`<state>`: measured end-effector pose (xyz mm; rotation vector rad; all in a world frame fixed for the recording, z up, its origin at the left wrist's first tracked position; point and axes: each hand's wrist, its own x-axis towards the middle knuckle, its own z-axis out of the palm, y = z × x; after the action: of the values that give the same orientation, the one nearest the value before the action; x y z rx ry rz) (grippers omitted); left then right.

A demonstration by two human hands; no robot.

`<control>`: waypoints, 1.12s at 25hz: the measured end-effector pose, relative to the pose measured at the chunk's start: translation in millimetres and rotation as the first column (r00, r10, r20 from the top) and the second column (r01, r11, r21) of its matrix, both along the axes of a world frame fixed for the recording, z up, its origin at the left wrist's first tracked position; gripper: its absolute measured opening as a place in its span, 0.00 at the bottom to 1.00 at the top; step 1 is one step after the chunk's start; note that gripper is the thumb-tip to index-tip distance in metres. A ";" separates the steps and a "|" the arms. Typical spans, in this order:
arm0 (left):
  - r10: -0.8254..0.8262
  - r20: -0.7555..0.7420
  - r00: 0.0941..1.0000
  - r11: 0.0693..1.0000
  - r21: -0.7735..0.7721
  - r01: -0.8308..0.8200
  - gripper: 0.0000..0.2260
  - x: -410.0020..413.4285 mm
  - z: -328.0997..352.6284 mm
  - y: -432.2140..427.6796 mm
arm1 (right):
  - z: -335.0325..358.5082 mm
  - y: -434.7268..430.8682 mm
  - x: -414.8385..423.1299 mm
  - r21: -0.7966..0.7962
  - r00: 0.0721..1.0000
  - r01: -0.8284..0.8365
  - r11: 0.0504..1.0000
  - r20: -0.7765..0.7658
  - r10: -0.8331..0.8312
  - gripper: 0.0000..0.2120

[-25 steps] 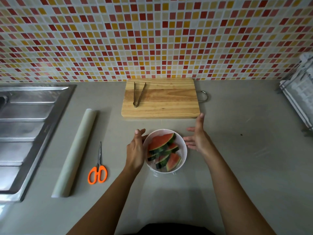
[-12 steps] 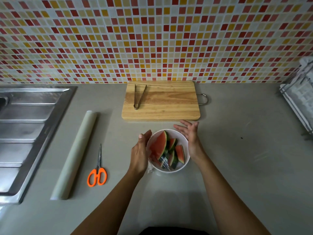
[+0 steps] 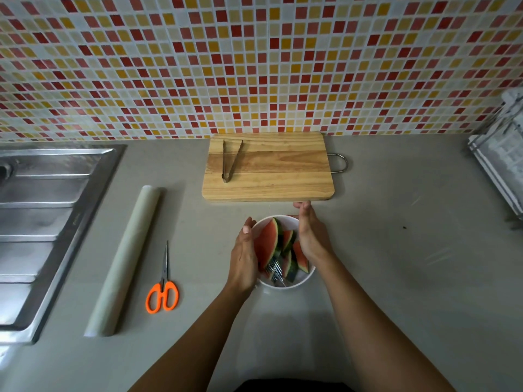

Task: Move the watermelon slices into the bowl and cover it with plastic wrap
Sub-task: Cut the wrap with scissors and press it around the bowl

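Watermelon slices (image 3: 267,244), red with green rind, lie piled in the round white bowl (image 3: 297,281) at lower centre of the frame. Glinting creases over them suggest clear plastic wrap (image 3: 276,271) is already stretched across. Our left hand (image 3: 244,257) and right hand (image 3: 312,236) flank the bowl with straight fingers (image 3: 249,227), flat against its sides and clutching nothing. To finish well, we should smooth the wrap downward all round the rim, pressing evenly so the bowl neither tips nor slides.

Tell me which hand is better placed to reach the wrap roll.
Left, likely: left hand sits between the bowl and the wrap roll; right hand would have to cross the bowl.
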<state>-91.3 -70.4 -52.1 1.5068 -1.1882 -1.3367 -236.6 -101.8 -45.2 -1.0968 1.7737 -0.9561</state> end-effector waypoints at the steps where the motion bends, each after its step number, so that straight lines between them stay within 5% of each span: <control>1: 0.000 0.007 1.000 1.000 0.003 0.000 0.23 0.4 -0.6 -0.3 | 1.1 0.0 0.2 0.016 1.000 -0.002 1.000 -0.014 0.002 0.53; 8: -0.007 0.012 1.000 1.000 0.008 0.007 0.24 1.9 0.5 -0.9 | 8.4 -1.1 1.1 0.174 0.998 -0.019 0.985 -0.056 0.030 0.46; 11: -0.031 0.025 0.999 0.999 0.016 0.030 0.26 4.2 2.6 -2.0 | 4.9 -0.1 -2.1 0.079 0.999 0.020 0.997 -0.041 -0.017 0.46; 13: -0.031 0.005 1.000 0.999 0.025 0.031 0.23 5.4 4.4 -2.8 | 3.9 1.6 -6.4 -0.024 0.997 0.071 0.997 0.029 -0.070 0.51; 17: -0.039 -0.013 0.999 0.998 0.042 0.039 0.16 2.4 9.0 -2.5 | -0.3 9.4 -2.2 0.038 0.954 0.093 0.995 0.284 -0.100 0.56; 22: -0.029 -0.002 1.000 0.999 0.045 0.029 0.25 0.0 8.9 2.0 | -0.2 10.6 6.1 -0.002 0.978 0.201 0.980 0.052 -0.201 0.55; 26: -0.024 -0.029 0.999 0.993 0.111 0.027 0.29 4.9 11.1 9.4 | 3.9 3.1 0.4 0.089 0.939 0.236 0.968 0.235 -0.251 0.49; 28: -0.027 0.125 0.992 0.996 0.083 0.017 0.29 9.2 11.6 11.1 | 3.7 6.3 -7.4 0.074 0.918 0.276 0.958 0.275 -0.285 0.48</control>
<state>-82.0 -59.3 -40.5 1.6617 -1.2450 -1.3351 -244.0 -95.6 -41.5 -0.6522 1.7269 -1.1862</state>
